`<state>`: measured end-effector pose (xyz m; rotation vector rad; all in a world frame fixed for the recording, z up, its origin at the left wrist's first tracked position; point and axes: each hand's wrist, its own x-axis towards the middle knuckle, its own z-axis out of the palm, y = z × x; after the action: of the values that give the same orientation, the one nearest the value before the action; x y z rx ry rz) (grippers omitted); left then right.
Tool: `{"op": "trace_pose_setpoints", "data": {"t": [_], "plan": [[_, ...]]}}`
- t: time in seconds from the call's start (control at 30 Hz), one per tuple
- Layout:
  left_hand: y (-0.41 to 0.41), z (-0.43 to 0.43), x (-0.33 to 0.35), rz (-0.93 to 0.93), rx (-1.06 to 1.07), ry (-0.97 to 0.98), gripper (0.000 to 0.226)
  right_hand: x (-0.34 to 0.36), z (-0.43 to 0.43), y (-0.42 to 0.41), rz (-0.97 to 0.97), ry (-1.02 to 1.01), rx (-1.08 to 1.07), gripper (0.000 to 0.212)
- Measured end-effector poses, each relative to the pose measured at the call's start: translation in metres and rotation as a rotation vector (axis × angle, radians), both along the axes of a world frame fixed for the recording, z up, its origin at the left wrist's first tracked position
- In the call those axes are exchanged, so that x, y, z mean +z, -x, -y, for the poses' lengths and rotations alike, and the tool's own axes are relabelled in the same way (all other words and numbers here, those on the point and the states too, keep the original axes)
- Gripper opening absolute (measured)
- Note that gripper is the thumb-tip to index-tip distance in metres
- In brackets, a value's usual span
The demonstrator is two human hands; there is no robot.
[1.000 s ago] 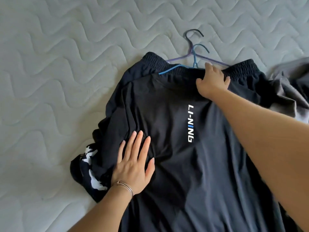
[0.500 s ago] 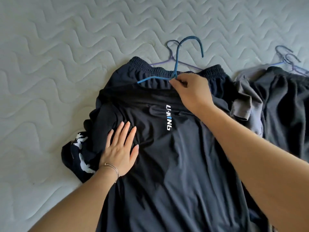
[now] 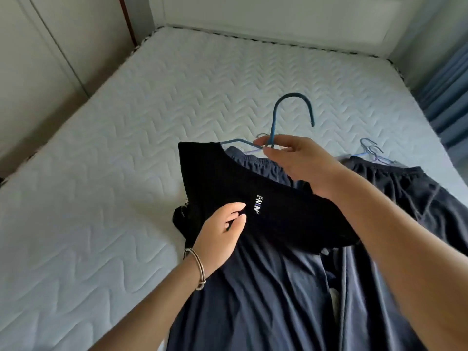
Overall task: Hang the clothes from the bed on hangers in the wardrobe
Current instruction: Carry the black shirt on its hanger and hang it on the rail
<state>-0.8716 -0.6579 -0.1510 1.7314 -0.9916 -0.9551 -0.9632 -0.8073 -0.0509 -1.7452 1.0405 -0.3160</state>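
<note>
A black T-shirt with a small white logo hangs on a blue hanger lifted off the bed. My right hand pinches the hanger at the base of its hook. My left hand grips the shirt's front fabric just left of the logo. Beneath lie dark navy shorts with an elastic waistband on the mattress. Another dark garment lies to the right with spare hangers at its top.
White panelled doors stand along the bed's left side. A white headboard closes the far end. Blue curtains hang at the right. A purple hanger peeks out behind my right hand.
My right hand has lifted the blue hanger with the black shirt up off the bed. My left hand went from pressing flat to gripping the fabric. The view has tilted up across the bed.
</note>
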Motion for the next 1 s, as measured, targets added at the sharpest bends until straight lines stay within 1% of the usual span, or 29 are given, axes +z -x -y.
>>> {"op": "trace_pose_setpoints", "data": {"t": [0.07, 0.13, 0.2, 0.23, 0.3, 0.4, 0.47, 0.5, 0.57, 0.67, 0.77, 0.83, 0.9, 1.0], "plan": [[0.019, -0.023, 0.056, -0.038, -0.021, 0.101, 0.026, 0.040, -0.034, 0.006, 0.082, -0.085, 0.016, 0.021], [0.037, -0.046, 0.106, -0.053, -0.064, 0.175, 0.033, 0.082, -0.069, 0.010, 0.165, -0.161, 0.057, 0.023], [0.053, -0.073, 0.150, 0.018, -0.085, 0.231, 0.043, 0.124, -0.104, 0.010, 0.282, -0.276, 0.098, 0.024], [0.058, -0.087, 0.169, 0.067, -0.086, 0.258, 0.044, 0.146, -0.121, 0.009, 0.356, -0.351, 0.112, 0.023], [0.066, -0.117, 0.200, 0.195, -0.075, 0.286, 0.037, 0.186, -0.154, 0.002, 0.492, -0.432, 0.144, 0.018], [0.062, -0.168, 0.248, 0.384, 0.015, 0.238, 0.038, 0.230, -0.203, -0.013, 0.525, -0.318, 0.277, 0.014], [0.052, -0.197, 0.274, 0.458, 0.069, 0.213, 0.039, 0.246, -0.226, -0.024, 0.516, -0.295, 0.348, 0.016], [0.045, -0.219, 0.287, 0.476, 0.128, 0.199, 0.034, 0.256, -0.242, -0.031, 0.513, -0.282, 0.389, 0.018], [0.023, -0.266, 0.306, 0.528, 0.251, 0.160, 0.018, 0.273, -0.276, -0.047, 0.511, -0.253, 0.461, 0.019], [-0.013, -0.347, 0.327, 0.674, 0.463, 0.114, 0.019, 0.295, -0.336, -0.079, 0.521, -0.185, 0.609, 0.016], [-0.047, -0.438, 0.345, 0.825, 0.681, 0.040, 0.021, 0.313, -0.412, -0.113, 0.529, -0.027, 0.727, 0.020], [-0.064, -0.497, 0.353, 0.872, 0.805, -0.017, 0.024, 0.323, -0.468, -0.131, 0.535, 0.095, 0.792, 0.026], [-0.079, -0.551, 0.359, 0.906, 0.889, -0.036, 0.024, 0.333, -0.522, -0.151, 0.522, 0.226, 0.844, 0.028], [-0.098, -0.625, 0.372, 0.956, 0.982, -0.026, 0.020, 0.346, -0.596, -0.183, 0.499, 0.400, 0.903, 0.024]]}}
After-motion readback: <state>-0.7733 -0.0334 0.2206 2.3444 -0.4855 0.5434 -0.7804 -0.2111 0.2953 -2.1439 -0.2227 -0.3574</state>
